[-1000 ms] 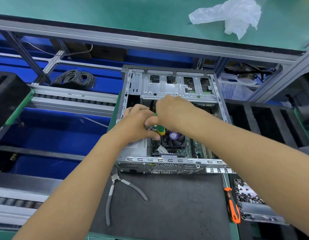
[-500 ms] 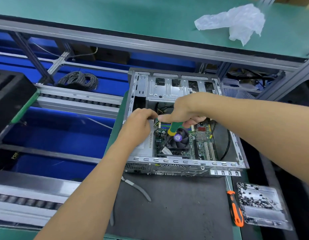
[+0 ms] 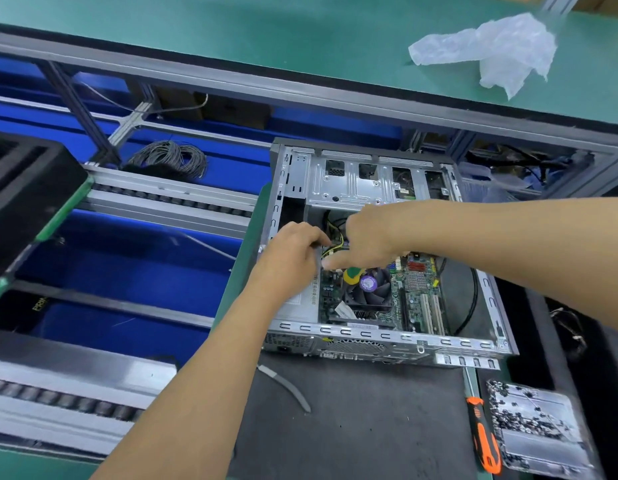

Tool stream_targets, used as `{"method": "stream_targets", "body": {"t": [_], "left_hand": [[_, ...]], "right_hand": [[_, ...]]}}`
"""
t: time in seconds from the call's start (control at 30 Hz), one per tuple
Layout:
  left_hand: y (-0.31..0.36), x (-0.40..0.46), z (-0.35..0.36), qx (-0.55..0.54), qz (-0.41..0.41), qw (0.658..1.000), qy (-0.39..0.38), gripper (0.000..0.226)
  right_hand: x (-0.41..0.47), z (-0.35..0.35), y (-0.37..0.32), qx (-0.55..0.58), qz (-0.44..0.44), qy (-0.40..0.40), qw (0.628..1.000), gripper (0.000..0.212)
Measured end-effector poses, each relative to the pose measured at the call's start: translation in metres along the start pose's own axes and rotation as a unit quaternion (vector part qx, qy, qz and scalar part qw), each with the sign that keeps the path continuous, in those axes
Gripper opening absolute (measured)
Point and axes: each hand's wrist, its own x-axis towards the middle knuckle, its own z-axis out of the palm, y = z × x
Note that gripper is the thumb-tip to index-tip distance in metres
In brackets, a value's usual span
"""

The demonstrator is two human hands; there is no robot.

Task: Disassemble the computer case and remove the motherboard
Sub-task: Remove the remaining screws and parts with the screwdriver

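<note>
An open metal computer case (image 3: pixel 387 336) lies on a dark mat. Inside sit the green motherboard (image 3: pixel 416 292) and a black CPU fan (image 3: pixel 369 289) with a purple sticker. My left hand (image 3: pixel 293 251) reaches into the case's left side, its fingertips curled at the yellow and black cables (image 3: pixel 335 237). My right hand (image 3: pixel 366 240) grips a green-and-yellow-handled screwdriver (image 3: pixel 350 274) just above the fan, index finger stretched out to the left. The screwdriver's tip is hidden.
Grey-handled pliers (image 3: pixel 290 386) lie on the mat (image 3: pixel 369 427) in front of the case. An orange-and-black screwdriver (image 3: pixel 486 441) and a tray of screws (image 3: pixel 536 427) sit at the right. A crumpled plastic bag (image 3: pixel 491 51) lies on the green shelf; roller rails run at left.
The view has shifted, so the case sits further right. My right hand with the screwdriver moved right off the left hand, exposing the cables; the left hand stays at the case's left side.
</note>
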Motion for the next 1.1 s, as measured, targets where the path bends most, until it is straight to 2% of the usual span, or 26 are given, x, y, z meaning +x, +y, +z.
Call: {"method": "stream_targets", "body": {"t": [0.03,0.1,0.13,0.17,0.23,0.27,0.3,0.33,0.37,0.4,0.43,0.47,0.5,0.53,0.57,0.63,0.7,0.77,0.8,0.83,0.87,0.9,0.97,1.0,1.03,1.1], "left_hand": [[0.001,0.000,0.000,-0.002,0.006,1.000,-0.001,0.035],[0.002,0.000,0.000,-0.008,0.010,1.000,-0.001,0.036],[0.001,0.000,0.000,-0.009,0.009,1.000,-0.002,0.036],[0.001,0.000,0.000,-0.010,0.006,1.000,-0.001,0.035],[0.000,0.001,0.001,-0.008,0.003,1.000,0.000,0.035],[0.000,0.001,0.001,-0.008,0.007,1.000,0.002,0.035],[0.000,0.001,0.001,-0.007,0.012,1.000,0.006,0.034],[0.001,0.001,0.000,-0.005,0.016,1.000,0.009,0.032],[0.002,0.001,0.000,-0.004,0.019,1.000,0.009,0.032],[0.002,0.001,0.000,-0.002,0.022,1.000,0.007,0.033],[0.002,0.002,0.000,-0.002,0.024,1.000,0.006,0.034],[0.002,0.002,0.000,-0.002,0.024,1.000,0.005,0.035],[0.001,0.001,0.000,0.001,0.023,1.000,0.006,0.036],[0.000,0.002,0.000,0.005,0.025,1.000,0.006,0.035],[-0.001,0.002,0.001,0.007,0.029,1.000,0.005,0.031],[-0.003,0.002,0.001,0.011,0.034,0.999,0.007,0.023],[-0.002,0.001,0.002,0.016,0.031,0.999,0.005,0.020],[-0.003,0.002,0.003,0.014,0.026,1.000,0.007,0.025],[-0.003,0.002,0.003,0.010,0.023,1.000,0.009,0.029],[-0.003,0.002,0.003,0.007,0.021,1.000,0.011,0.030],[-0.003,0.002,0.002,0.002,0.023,1.000,0.009,0.032],[-0.001,0.002,0.002,-0.001,0.030,1.000,0.006,0.037],[0.002,0.000,-0.001,-0.003,0.039,0.999,0.011,0.048],[0.003,0.000,-0.001,-0.002,0.038,0.999,0.011,0.049],[0.003,0.000,0.000,-0.002,0.033,0.999,0.010,0.045],[0.000,0.000,0.001,0.002,0.019,1.000,0.008,0.031]], "right_hand": [[0.004,0.001,0.000,0.038,0.058,-0.075,0.995,0.075],[0.008,0.000,0.001,0.147,0.166,-0.222,0.949,0.068],[0.011,-0.001,0.002,0.181,0.185,-0.255,0.932,0.064],[0.011,-0.003,0.003,0.171,0.181,-0.256,0.934,0.058],[0.008,-0.001,0.001,0.004,0.099,-0.145,0.984,0.046],[0.004,0.001,-0.003,-0.126,0.036,-0.058,0.990,0.042],[0.000,0.003,-0.007,-0.247,-0.035,0.039,0.968,0.039],[-0.004,0.005,-0.011,-0.345,-0.112,0.116,0.925,0.036],[-0.006,0.008,-0.012,-0.407,-0.183,0.155,0.881,0.031],[-0.007,0.011,-0.012,-0.431,-0.226,0.172,0.857,0.029],[-0.008,0.011,-0.009,-0.420,-0.233,0.182,0.858,0.032],[-0.007,0.011,-0.005,-0.347,-0.211,0.194,0.893,0.042],[-0.007,0.011,-0.003,-0.213,-0.169,0.199,0.941,0.052],[-0.006,0.012,-0.005,-0.055,-0.116,0.195,0.972,0.055],[-0.002,0.014,-0.008,0.095,-0.066,0.177,0.977,0.052],[0.015,0.013,-0.010,0.303,0.043,0.087,0.948,0.044],[0.020,0.001,-0.006,0.369,0.135,-0.047,0.918,0.043],[0.020,-0.008,0.001,0.311,0.155,-0.135,0.928,0.047],[0.018,-0.010,0.003,0.242,0.128,-0.138,0.952,0.047],[0.015,-0.008,0.004,0.133,0.071,-0.095,0.984,0.046],[0.011,-0.006,0.004,0.002,-0.007,-0.020,1.000,0.044],[0.006,-0.004,0.002,-0.124,-0.093,0.056,0.986,0.042],[-0.001,-0.002,0.000,-0.284,-0.194,0.112,0.932,0.038],[-0.003,-0.003,0.002,-0.310,-0.201,0.115,0.922,0.041],[-0.005,-0.004,0.006,-0.295,-0.187,0.115,0.930,0.046],[-0.004,-0.001,0.008,-0.150,-0.129,0.110,0.974,0.066]]}}
